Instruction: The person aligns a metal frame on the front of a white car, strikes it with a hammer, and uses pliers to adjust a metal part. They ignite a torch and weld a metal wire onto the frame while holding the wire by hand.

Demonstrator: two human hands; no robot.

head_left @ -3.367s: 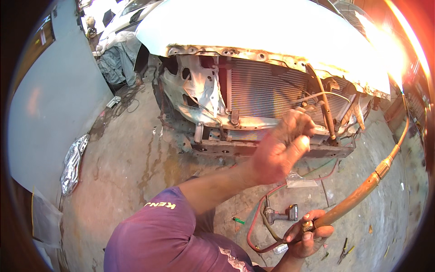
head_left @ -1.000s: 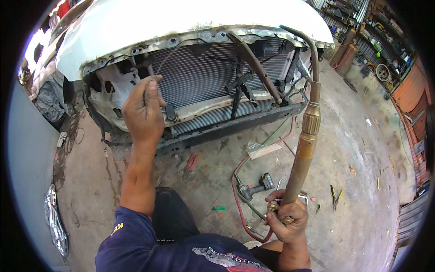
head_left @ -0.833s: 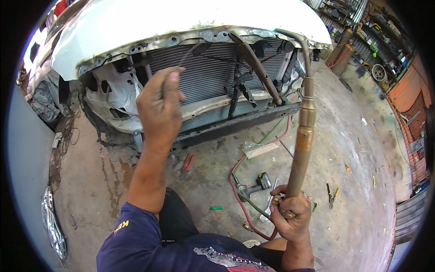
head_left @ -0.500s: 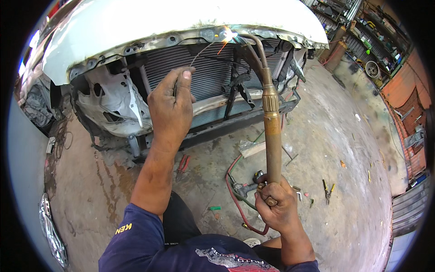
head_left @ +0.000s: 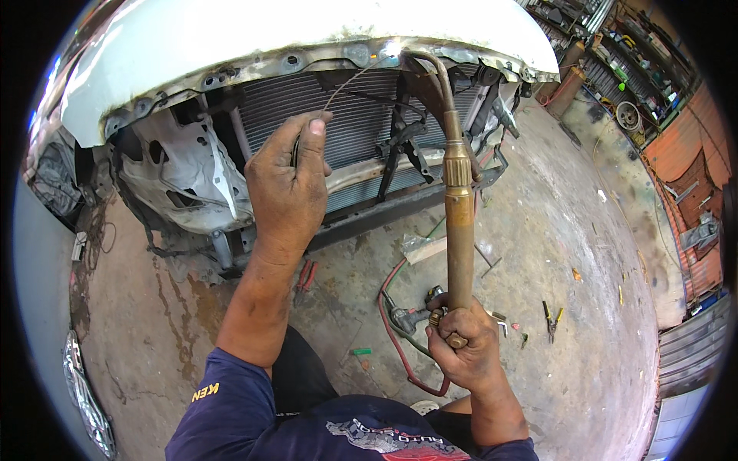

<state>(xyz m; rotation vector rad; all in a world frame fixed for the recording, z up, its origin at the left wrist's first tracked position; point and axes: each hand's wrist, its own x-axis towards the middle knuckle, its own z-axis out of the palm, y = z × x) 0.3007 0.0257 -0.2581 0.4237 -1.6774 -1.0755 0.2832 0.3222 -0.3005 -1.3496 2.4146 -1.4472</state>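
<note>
My right hand point(head_left: 465, 344) is closed around the lower end of a brass gas welding torch point(head_left: 460, 246). The torch stands upright, and its bent tip reaches the front edge of a white car hood point(head_left: 307, 27). A small bluish-white glow with an orange spot shows at that edge. Between thumb and fingers, my left hand point(head_left: 288, 188) pinches a thin, curved filler rod point(head_left: 338, 88), whose far end comes up to the glowing spot. Behind both hands sits the car's exposed radiator point(head_left: 307, 104).
Red and green hoses point(head_left: 390, 280) loop over the concrete floor beside a power drill point(head_left: 407, 316). Red-handled pliers point(head_left: 306, 278) and yellow-and-black pliers point(head_left: 552, 321) lie on the floor. Cluttered shelves point(head_left: 638, 58) and a gas cylinder point(head_left: 565, 84) stand at the right.
The bright flare and orange sparks at the hood edge have shrunk to a small glow. Both hands keep their grips; the whole view has shifted slightly.
</note>
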